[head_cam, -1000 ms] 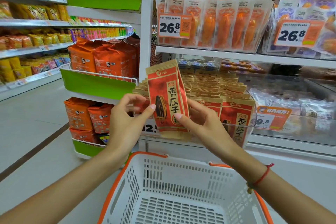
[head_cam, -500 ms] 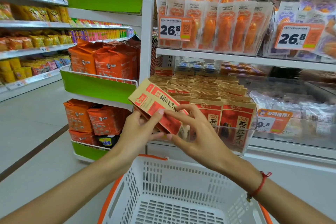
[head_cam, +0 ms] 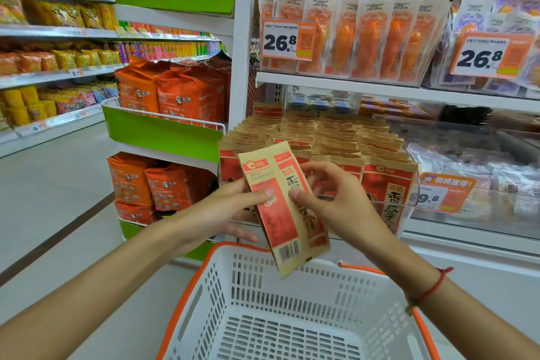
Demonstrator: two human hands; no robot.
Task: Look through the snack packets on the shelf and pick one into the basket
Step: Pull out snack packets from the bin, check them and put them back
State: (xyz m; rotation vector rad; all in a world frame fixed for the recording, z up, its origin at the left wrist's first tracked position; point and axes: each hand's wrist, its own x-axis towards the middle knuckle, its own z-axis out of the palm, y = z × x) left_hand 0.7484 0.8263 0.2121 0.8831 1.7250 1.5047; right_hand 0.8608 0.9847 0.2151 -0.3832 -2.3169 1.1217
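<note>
Bright even light, soft blur, bowed edges

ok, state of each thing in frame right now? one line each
seed packet: off the shelf, held tilted above the basket, barcode end down
left hand: grip on the packet's left edge
right hand: thumb pinching the packet's right side
basket: nothing visible inside
packet bin on the shelf: still stocked with upright rows
red string bracelet: on the right wrist
</note>
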